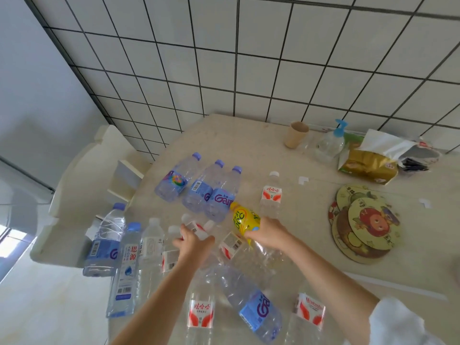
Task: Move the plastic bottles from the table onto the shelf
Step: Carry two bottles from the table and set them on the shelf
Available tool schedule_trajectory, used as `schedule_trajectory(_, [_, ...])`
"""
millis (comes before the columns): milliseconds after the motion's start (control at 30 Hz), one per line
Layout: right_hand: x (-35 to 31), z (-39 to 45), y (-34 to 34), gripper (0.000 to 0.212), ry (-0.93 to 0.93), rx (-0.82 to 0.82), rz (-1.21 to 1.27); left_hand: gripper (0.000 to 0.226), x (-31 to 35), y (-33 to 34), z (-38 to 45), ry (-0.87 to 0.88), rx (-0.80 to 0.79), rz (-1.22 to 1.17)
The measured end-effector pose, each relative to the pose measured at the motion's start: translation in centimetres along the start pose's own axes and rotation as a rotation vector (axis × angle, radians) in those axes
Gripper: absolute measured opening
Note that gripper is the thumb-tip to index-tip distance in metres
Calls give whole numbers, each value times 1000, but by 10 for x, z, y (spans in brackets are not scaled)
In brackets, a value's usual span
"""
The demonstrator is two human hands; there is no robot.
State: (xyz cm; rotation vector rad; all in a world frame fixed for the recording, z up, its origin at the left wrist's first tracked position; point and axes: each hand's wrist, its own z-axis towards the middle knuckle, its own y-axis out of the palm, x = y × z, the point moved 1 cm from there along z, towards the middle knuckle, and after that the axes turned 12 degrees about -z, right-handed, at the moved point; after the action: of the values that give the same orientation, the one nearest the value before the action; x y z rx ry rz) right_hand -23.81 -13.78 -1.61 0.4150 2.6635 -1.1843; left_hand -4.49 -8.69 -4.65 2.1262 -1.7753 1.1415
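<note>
Head view: two hands, right gripping one yellow bottle, left clutching one clear bottle.

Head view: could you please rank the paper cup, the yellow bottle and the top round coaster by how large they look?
1. top round coaster
2. yellow bottle, partly hidden by the right hand
3. paper cup

The cup stands farthest from the camera, so its rank is unsure.

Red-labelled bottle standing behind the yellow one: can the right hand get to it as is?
Probably not yet. The right hand already grips the yellow bottle, which sits between it and the red-labelled bottle. Once the hand is free, the table to that bottle's right leaves room to approach.
</note>
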Motion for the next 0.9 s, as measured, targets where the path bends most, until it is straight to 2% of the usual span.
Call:
schedule_trajectory(67, [8,-12,-4,33,6,24,137,92,0,-9,-2,16,-3,-15])
schedule_trajectory(133, [14,-27,-6,37,-3,40,364,85,-4,-20,-6,133,-63,-27])
schedule_trajectory(267, [12,-59,4,30,-1,53,741,70,-8,-40,-23,285,-128,-99])
schedule_trajectory(467, [-11,-106,36,23,81,118,1033,55,-13,-72,-41,395,-354,-330])
schedule_trajectory(600, [-31,-136,68,31,181,241,1181,54,-16,-96,-44,448,-465,-337])
schedule_trajectory(667, [-37,-152,83,31,194,283,1292,47,-15,-107,-44,449,-521,-346])
schedule_trajectory(767, [-37,-188,108,32,211,370,1464,24,-21,-116,-54,375,-696,-347])
schedule_trajectory(900, [-34,-241,138,34,266,541,1550,36,-28,-108,-82,317,-984,-264])
